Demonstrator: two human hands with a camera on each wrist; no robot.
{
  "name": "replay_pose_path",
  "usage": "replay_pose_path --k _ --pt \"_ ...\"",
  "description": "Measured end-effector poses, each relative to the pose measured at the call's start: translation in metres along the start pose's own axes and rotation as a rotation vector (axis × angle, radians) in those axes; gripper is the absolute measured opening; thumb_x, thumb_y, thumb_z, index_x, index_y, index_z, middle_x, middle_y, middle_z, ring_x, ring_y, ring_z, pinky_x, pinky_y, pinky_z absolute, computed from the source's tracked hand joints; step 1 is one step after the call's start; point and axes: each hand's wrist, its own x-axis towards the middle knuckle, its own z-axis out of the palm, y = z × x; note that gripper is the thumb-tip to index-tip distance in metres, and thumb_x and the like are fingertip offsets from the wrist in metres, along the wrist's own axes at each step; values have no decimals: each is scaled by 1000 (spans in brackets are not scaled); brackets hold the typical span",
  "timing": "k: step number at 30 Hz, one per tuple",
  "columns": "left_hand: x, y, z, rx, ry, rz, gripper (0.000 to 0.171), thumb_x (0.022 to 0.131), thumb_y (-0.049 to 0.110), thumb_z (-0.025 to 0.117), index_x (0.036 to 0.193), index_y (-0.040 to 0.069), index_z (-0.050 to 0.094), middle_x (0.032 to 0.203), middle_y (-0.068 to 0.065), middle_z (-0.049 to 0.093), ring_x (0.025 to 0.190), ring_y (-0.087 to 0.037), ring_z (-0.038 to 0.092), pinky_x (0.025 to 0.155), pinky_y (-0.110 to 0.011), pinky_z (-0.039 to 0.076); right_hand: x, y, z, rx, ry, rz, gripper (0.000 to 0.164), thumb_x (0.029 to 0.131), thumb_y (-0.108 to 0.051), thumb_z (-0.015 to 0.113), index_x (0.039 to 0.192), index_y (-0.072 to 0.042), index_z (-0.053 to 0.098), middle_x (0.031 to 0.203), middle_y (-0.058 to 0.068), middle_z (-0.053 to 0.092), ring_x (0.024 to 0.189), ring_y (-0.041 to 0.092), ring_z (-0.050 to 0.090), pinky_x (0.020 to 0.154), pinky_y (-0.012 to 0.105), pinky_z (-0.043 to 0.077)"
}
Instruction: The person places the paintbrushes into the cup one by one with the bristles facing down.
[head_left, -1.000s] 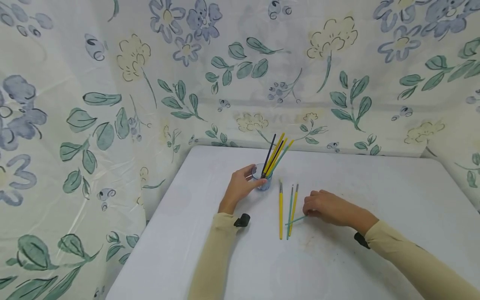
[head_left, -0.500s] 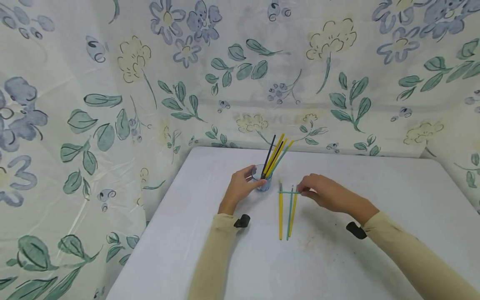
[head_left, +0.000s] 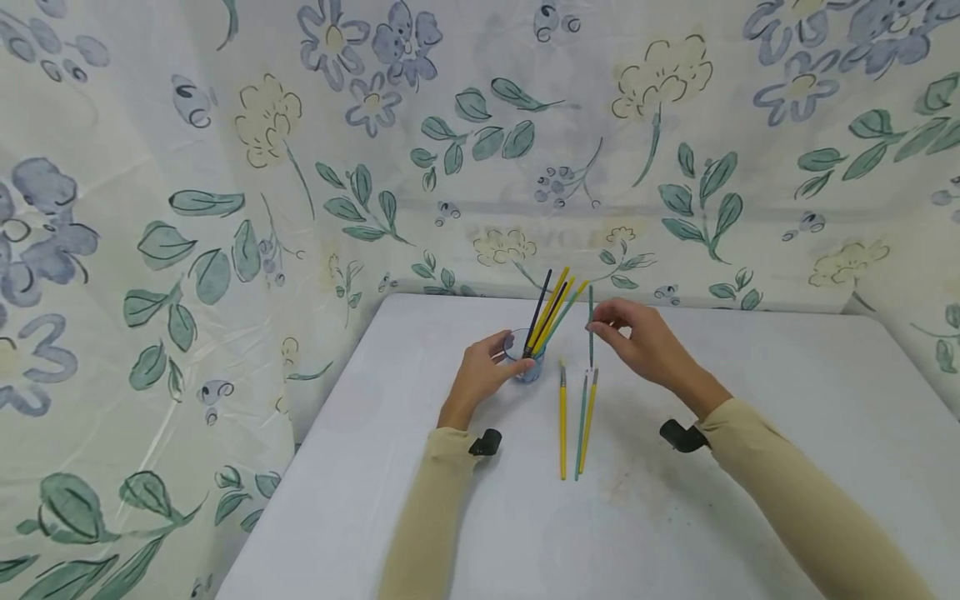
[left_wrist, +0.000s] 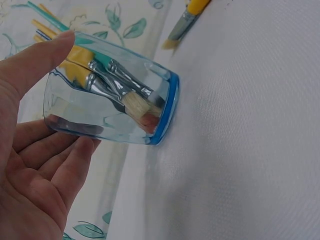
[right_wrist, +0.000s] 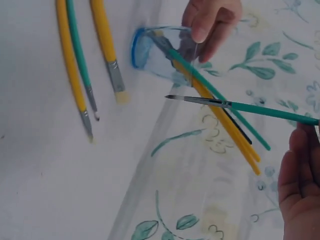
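Note:
My left hand [head_left: 483, 372] grips a clear bluish cup [left_wrist: 120, 95] standing on the table, thumb on one side and fingers on the other. Several paintbrushes [head_left: 553, 312] with yellow, black and green handles lean in it, bristles down. Right of the cup, my right hand [head_left: 633, 337] pinches a green paintbrush [right_wrist: 260, 108] by its handle. It hangs upright in the head view, bristles downward, above the table. Below it lie a wide yellow paintbrush [head_left: 563, 425], a thin green paintbrush [head_left: 581, 429] and a second yellow paintbrush [head_left: 589, 421], side by side with bristles away from me.
A white-covered table [head_left: 787, 417] spreads under everything, with faint brownish specks right of the lying brushes. A floral sheet [head_left: 480, 150] hangs behind the table and along its left side. Black wrist cameras sit on both beige sleeves.
My right hand has moved away from me and up, lifting the green paintbrush from across the lying brushes and turning it from level to upright. My left hand stays on the cup.

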Motion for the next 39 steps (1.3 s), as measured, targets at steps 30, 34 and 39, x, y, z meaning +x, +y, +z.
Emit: replay_pose_path --k 30,34,39 --pt "1 -3 1 -13 -5 32 86 83 44 86 154 11 49 155 -14 55 143 -29 55 120 -44 49 27 6 78 423 230 313 24 102 -18 66 113 3 68 109 25 74 91 21 70 73 12 55" --pt "1 -3 0 -2 -7 28 87 82 47 86 154 12 49 155 -13 55 143 -30 55 119 -44 49 24 9 82 420 181 381 24 101 -18 67 114 2 68 112 25 74 96 30 70 74 14 57" --pt "1 -5 -1 2 -7 26 89 81 50 86 154 13 49 156 -12 54 143 -30 56 119 -45 49 21 13 80 390 103 435 25 102 -22 66 116 -1 69 117 21 74 99 26 67 78 21 60"
